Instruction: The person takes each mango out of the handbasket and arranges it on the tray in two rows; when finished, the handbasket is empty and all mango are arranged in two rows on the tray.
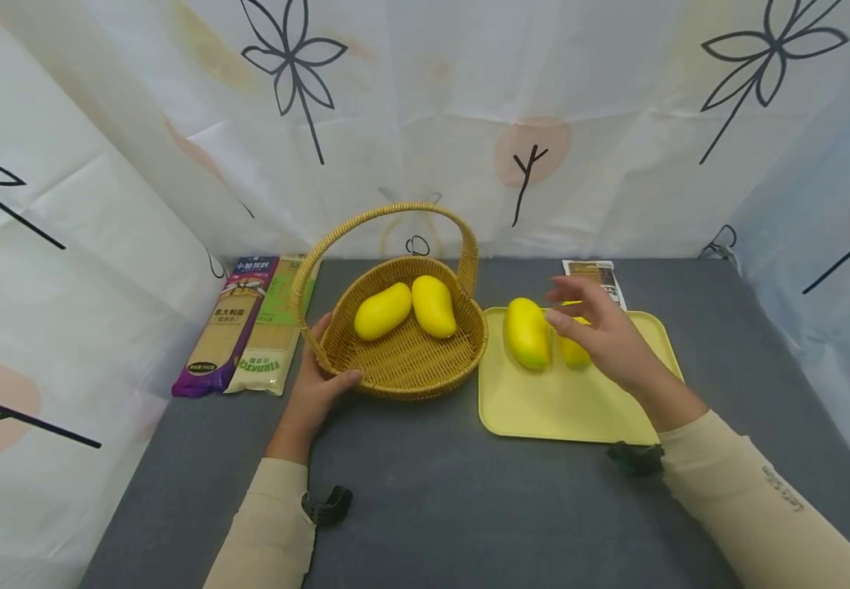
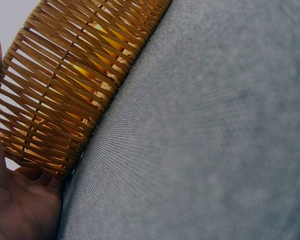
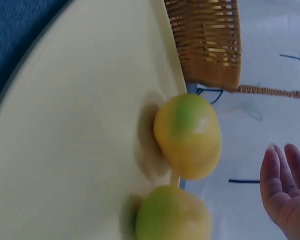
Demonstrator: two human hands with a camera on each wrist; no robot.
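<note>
My left hand (image 1: 314, 384) grips the left side of a woven wicker basket (image 1: 425, 372), thumb at its front and fingers along its outer wall. Two yellow mangoes lie inside: one mango (image 1: 384, 312) at the left, another mango (image 1: 434, 307) beside it. My right hand (image 1: 601, 331) hovers over a yellow tray (image 1: 542, 409), fingers apart and holding nothing. Under it a mango (image 1: 574, 352) is partly hidden; a second mango (image 1: 527, 334) lies just to its left on the tray. In the right wrist view both tray mangoes show greenish ends, with the right hand's fingers apart from them.
Two packs of noodles, a purple pack (image 1: 226, 327) and a green pack (image 1: 270, 327), lie left of the basket. Behind the tray is a small brown-and-white packet (image 1: 594, 274). The basket's tall handle (image 1: 388, 211) arches upward. A patterned curtain (image 1: 410, 123) closes off the grey table's back.
</note>
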